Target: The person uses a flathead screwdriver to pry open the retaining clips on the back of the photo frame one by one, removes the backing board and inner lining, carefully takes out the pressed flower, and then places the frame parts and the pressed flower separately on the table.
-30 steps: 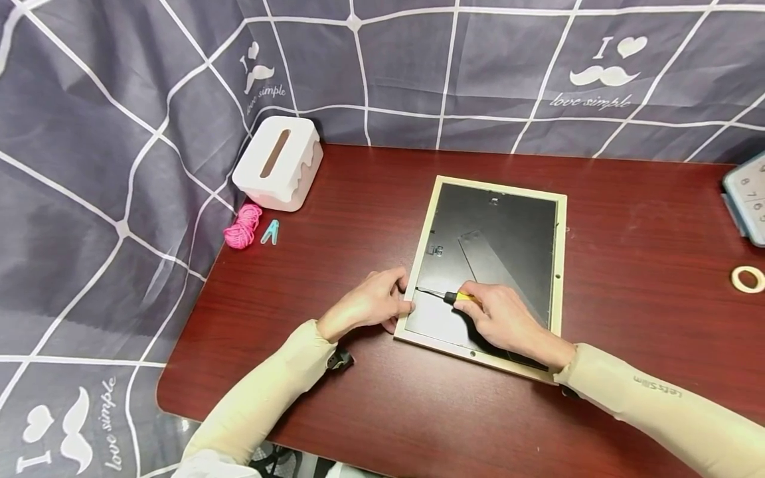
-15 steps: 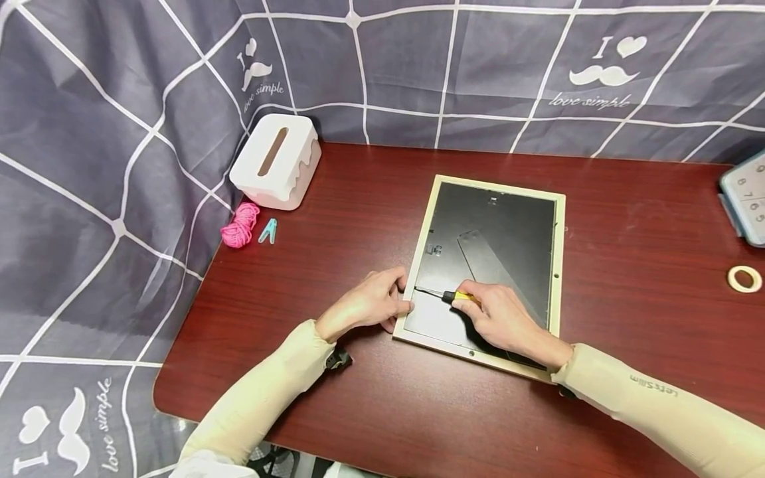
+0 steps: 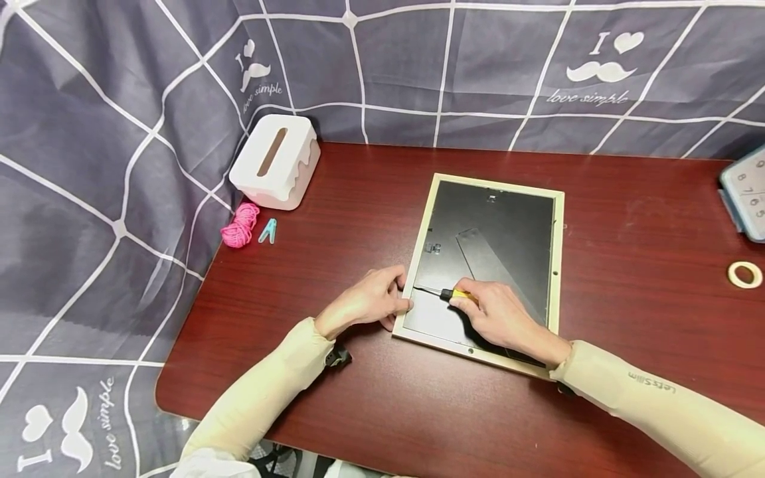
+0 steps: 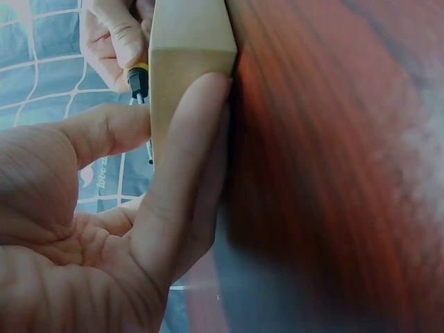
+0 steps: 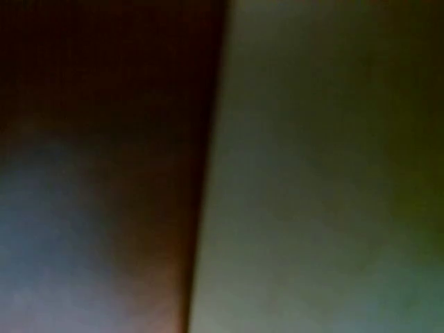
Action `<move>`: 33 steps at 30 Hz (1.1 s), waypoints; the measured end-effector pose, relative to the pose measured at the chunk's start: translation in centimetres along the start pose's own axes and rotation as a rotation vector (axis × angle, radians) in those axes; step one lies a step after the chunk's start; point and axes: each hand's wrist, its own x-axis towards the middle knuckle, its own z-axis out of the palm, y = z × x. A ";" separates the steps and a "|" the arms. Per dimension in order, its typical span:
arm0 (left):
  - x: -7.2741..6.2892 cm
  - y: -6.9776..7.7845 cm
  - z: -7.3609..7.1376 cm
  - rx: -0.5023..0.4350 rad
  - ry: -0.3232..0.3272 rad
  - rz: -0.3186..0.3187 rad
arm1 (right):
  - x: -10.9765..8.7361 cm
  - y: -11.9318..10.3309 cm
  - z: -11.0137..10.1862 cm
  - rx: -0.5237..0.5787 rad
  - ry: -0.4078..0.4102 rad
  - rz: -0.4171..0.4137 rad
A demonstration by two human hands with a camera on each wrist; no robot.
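A picture frame (image 3: 557, 249) with a pale wooden rim lies back side up on the table, its black backing board (image 3: 516, 222) and stand leg showing. My left hand (image 3: 366, 300) grips the frame's left rim near the lower corner; in the left wrist view the thumb presses one face and the fingers lie along the outer side of the wood (image 4: 191, 35). My right hand (image 3: 505, 317) holds a screwdriver (image 3: 446, 294) with a yellow and black handle. Its shaft lies low over the board, the tip at the left rim's inner edge, close to my left fingers. The right wrist view is dark and blurred.
At the back left stand a white tissue box (image 3: 275, 162), a pink yarn skein (image 3: 240, 226) and a blue clip (image 3: 268, 231). A tape roll (image 3: 745, 275) and a light blue calendar-like board (image 3: 750, 192) are at the right. A grey curtain (image 3: 400, 66) borders the table.
Both hands, the screwdriver and the frame keep nearly the same places. Only a slight shift of the whole head view shows.
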 end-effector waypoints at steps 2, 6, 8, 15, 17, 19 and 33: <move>0.0 0.1 0.0 0.000 -0.005 0.002 | 0.0 -0.6 -0.3 0.007 -0.012 0.012; 0.1 0.1 0.0 0.002 -0.011 0.013 | 0.0 -1.6 -1.0 -0.023 -0.052 0.039; 0.1 0.1 0.1 0.005 -0.008 0.018 | 0.0 -1.8 -1.3 -0.044 -0.067 0.041; 0.2 0.0 0.3 0.010 -0.012 0.021 | 0.0 -1.9 -1.6 -0.058 -0.089 0.031; 0.2 0.0 0.2 0.001 -0.017 0.020 | 0.1 -1.9 -1.8 -0.057 -0.097 0.027; 0.2 0.0 0.1 -0.011 -0.014 0.011 | 0.3 -1.9 -1.9 -0.056 -0.111 0.026; 1.9 0.4 -2.8 -0.067 0.053 0.005 | 0.5 -3.7 -6.6 0.044 -0.114 0.046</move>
